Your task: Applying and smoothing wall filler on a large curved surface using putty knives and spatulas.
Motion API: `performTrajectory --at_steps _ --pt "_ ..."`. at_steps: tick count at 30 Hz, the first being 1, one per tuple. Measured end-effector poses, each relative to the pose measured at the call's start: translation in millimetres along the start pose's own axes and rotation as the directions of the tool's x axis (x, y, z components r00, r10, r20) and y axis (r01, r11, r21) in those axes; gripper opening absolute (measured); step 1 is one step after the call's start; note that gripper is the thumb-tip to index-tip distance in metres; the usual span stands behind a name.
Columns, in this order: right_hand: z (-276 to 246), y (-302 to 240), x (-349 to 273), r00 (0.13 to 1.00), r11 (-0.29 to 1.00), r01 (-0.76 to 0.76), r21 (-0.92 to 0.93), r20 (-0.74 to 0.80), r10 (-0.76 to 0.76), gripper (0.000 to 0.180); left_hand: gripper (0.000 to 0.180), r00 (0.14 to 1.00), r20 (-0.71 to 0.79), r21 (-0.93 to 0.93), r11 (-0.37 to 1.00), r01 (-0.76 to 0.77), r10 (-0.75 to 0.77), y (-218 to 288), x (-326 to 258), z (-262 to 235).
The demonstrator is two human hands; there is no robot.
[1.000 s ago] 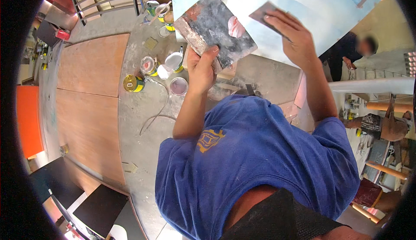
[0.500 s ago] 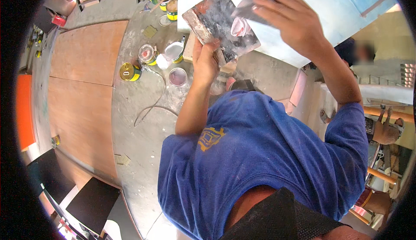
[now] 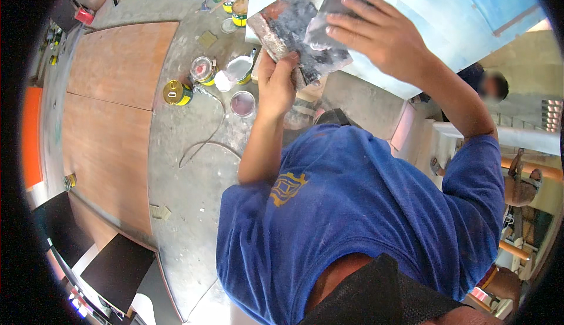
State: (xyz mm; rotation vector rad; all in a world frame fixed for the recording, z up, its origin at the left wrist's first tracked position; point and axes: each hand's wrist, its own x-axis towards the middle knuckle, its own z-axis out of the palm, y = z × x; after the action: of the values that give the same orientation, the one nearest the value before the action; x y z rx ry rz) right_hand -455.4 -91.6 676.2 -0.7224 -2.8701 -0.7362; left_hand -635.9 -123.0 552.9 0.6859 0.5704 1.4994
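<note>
My left hand [image 3: 277, 78] grips the lower edge of a square flat board [image 3: 294, 31] smeared with grey and pinkish putty, held up in front of me. My right hand [image 3: 382, 34] holds a small flat putty blade [image 3: 329, 17] pressed against the board's upper right part. Both hands work in front of a pale blue panel [image 3: 435, 25] that stands upright ahead of me. My blue shirt fills the lower middle of the view.
Several open paint and putty cans [image 3: 202, 69] and a lid [image 3: 242, 103] stand on the grey concrete floor [image 3: 188, 196] at left, with a loose cord [image 3: 205, 143]. Brown plywood sheets [image 3: 111, 108] lie further left. Another person [image 3: 490, 87] is at right.
My right hand has moved left with the blade, from beside the board onto its face. The board and my left hand have shifted slightly up and right in view.
</note>
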Motion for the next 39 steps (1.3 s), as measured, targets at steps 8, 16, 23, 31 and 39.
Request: performTrajectory --at_steps 8,16,23,31,39 --pt "-6 15 -17 0.999 1.0 0.012 -0.015 -0.048 -0.013 0.034 0.03 0.996 -0.082 -0.183 0.983 0.023 -0.039 1 1 4" --pt "-2 25 -33 0.989 1.0 -0.021 0.014 -0.143 0.023 0.032 0.033 0.996 -0.064 0.014 0.998 -0.063 0.063 -10 -4 20" --pt "1 21 -45 0.98 0.997 -0.07 -0.023 -0.188 0.064 0.028 0.036 0.99 0.012 0.047 0.989 -0.138 0.138 -14 1 25" --pt "2 5 -68 0.828 0.697 -0.217 0.683 -0.25 0.502 0.039 0.036 0.999 -0.026 -0.146 0.988 -0.047 0.044 -14 -9 66" --pt "62 19 -111 0.879 0.83 -0.226 0.511 -0.261 0.4 0.045 0.038 0.999 0.003 -0.136 0.99 -0.043 0.044 -37 3 79"
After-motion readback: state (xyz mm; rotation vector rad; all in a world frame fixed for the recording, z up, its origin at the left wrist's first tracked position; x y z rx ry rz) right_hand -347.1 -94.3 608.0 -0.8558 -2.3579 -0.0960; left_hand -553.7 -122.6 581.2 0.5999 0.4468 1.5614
